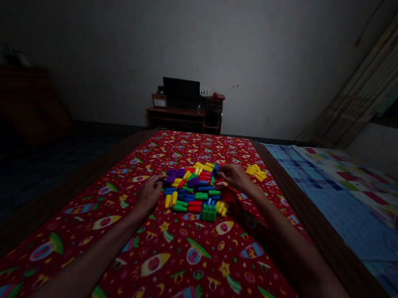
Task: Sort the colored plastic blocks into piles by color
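A heap of plastic toy building blocks [201, 196] in red, yellow, green, blue and purple lies on a red patterned cloth [154, 265]. At the heap's left edge, my left hand [150, 192] has its fingers closed at the end of a purple block [169, 180], which looks tilted. On the far right side, my right hand [235, 175] pinches a dark blue block [215, 170]; its fingertips partly cover that block. Green upright blocks [209, 213] stand at the near edge of the heap.
A separate group of yellow blocks [256, 172] lies beyond my right hand. Farther back, a monitor [181, 91] stands on a small desk [177, 113] against the wall. Blue and chequered bedding [331, 197] lies to the right. A wooden cabinet [23, 102] is at the left.
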`<action>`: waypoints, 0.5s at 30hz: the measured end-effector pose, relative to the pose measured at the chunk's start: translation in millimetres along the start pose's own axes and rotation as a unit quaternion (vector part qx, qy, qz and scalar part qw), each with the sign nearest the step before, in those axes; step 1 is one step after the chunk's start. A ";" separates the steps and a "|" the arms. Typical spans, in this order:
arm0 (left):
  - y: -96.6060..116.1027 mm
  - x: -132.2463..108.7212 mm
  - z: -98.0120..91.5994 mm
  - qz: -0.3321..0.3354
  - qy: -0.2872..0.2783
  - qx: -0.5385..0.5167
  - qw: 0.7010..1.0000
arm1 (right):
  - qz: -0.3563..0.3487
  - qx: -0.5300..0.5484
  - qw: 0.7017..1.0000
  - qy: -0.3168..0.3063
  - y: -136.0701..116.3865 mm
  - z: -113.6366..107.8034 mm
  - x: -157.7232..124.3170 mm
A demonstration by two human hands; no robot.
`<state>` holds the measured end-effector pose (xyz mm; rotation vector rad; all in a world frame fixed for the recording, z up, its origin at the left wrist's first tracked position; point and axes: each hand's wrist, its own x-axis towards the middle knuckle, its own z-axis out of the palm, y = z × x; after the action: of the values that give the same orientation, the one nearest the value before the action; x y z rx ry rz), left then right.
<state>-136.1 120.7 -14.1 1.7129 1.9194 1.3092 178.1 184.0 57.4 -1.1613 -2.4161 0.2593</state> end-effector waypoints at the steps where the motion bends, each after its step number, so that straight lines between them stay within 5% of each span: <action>1: 0.3 0.0 0.0 -0.001 0.000 0.001 1.000 | -0.038 -0.001 0.999 0.012 -5.9 12.3 3.8; 5: 1.7 0.2 0.3 -0.002 -0.007 0.002 1.000 | -0.106 -0.022 0.993 0.040 -5.2 41.7 30.2; 10: -2.0 1.1 2.4 0.000 -0.003 -0.012 1.000 | -0.026 -0.053 0.996 -0.073 2.7 41.6 59.1; 15: -4.2 1.2 3.0 0.010 -0.002 -0.010 1.000 | 0.017 0.034 0.998 0.044 5.7 35.3 44.6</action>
<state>-137.1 123.5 -18.5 1.7283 1.8843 1.3282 141.1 223.0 38.1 -1.1597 -2.2956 0.2926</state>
